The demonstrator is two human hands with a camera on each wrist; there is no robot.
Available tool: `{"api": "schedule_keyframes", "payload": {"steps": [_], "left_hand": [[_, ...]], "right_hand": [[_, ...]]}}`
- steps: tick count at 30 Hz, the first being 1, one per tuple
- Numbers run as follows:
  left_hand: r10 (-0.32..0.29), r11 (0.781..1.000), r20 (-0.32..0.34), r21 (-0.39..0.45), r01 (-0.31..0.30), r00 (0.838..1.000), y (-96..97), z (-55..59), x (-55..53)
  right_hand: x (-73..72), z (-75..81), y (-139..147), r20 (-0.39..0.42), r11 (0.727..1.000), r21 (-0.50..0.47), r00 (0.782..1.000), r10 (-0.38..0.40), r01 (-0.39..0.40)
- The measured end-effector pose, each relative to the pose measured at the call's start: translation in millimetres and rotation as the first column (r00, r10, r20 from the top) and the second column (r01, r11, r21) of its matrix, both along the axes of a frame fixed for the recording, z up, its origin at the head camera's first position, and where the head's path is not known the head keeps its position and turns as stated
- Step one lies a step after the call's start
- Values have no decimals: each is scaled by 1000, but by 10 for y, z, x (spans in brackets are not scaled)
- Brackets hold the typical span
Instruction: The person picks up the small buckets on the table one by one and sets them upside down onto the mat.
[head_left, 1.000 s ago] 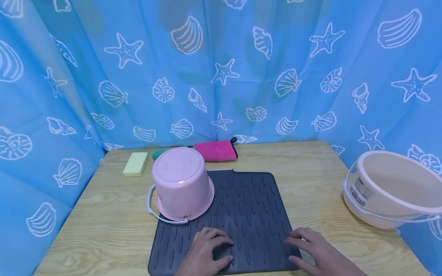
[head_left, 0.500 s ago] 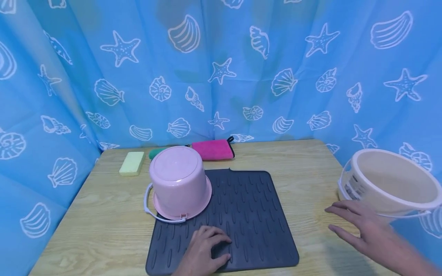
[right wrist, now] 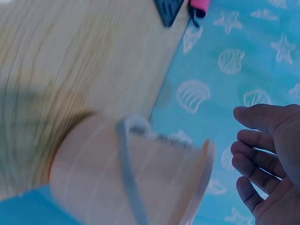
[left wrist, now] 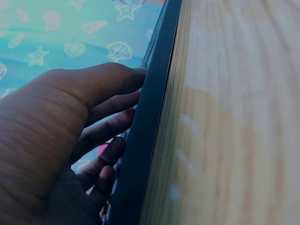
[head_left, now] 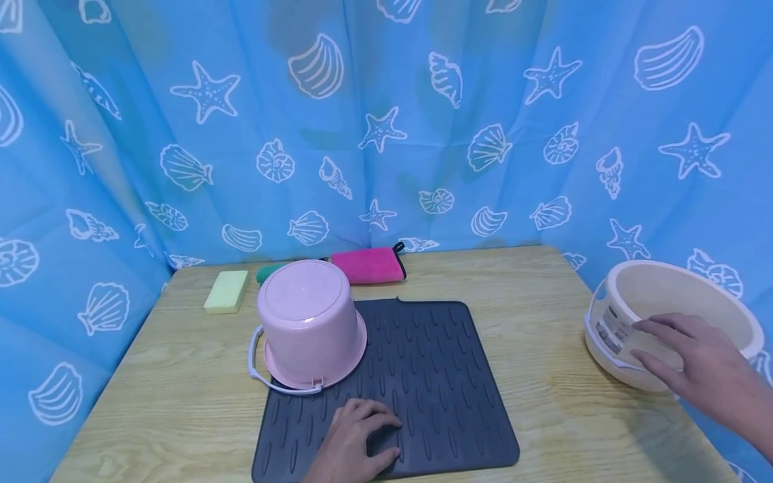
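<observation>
My left hand (head_left: 356,439) rests with fingertips on the dark ribbed drying mat (head_left: 431,382), near its front edge; the left wrist view shows its fingers (left wrist: 110,124) loosely bent and holding nothing. My right hand (head_left: 694,355) is raised in front of the cream bucket (head_left: 622,359) on the right, overlapping it in the head view. In the right wrist view the fingers (right wrist: 258,161) are spread and stand apart from the bucket's rim. That bucket stands upright, its pale handle (right wrist: 129,178) hanging down its side. A pink bucket (head_left: 308,335) sits upside down on the mat's left part.
A pale yellow sponge (head_left: 226,292) lies at the back left of the wooden table (head_left: 163,376). Behind the pink bucket lie a pink cloth (head_left: 370,265) and a green item (head_left: 272,272), partly hidden. A blue shell-patterned curtain (head_left: 417,87) closes off the back and sides.
My right hand has moved from the mat's right edge, rightward and up to the cream bucket. The left hand stays on the mat. The head view has shifted slightly right.
</observation>
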State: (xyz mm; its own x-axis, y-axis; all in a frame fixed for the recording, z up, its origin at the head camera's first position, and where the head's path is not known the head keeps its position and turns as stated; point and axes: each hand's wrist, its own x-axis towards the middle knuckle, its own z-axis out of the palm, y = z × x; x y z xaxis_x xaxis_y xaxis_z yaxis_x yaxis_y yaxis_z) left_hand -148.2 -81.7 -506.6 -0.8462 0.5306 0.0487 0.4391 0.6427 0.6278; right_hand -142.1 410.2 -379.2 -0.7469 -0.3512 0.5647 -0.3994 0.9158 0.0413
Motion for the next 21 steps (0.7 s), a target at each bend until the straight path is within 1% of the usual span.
{"api": "schedule_keyframes", "payload": {"steps": [3, 6, 9, 13, 18, 21], "left_hand": [[1, 1000, 18, 4, -1, 1000, 4, -15, -1], [3, 1000, 24, 7, -3, 1000, 8, -17, -7], [9, 1000, 26, 5, -9, 1000, 10, -9, -9], [13, 1000, 41, -1, -13, 999, 14, 3, -5], [17, 1000, 49, -8, -16, 999, 14, 9, 4], [15, 1000, 28, -5, -15, 999, 18, 9, 5]], "right_hand": [[-7, 3, 141, -16, 999, 14, 999, -31, 31], [-10, -13, 284, -43, 999, -4, 998, -40, 40], [-8, -42, 409, -60, 998, -12, 996, -68, 68], [21, -87, 544, -81, 994, 16, 991, -110, 112], [55, -172, 701, -122, 996, 13, 989, -85, 87], [70, -223, 789, -139, 996, -8, 987, -85, 84]]}}
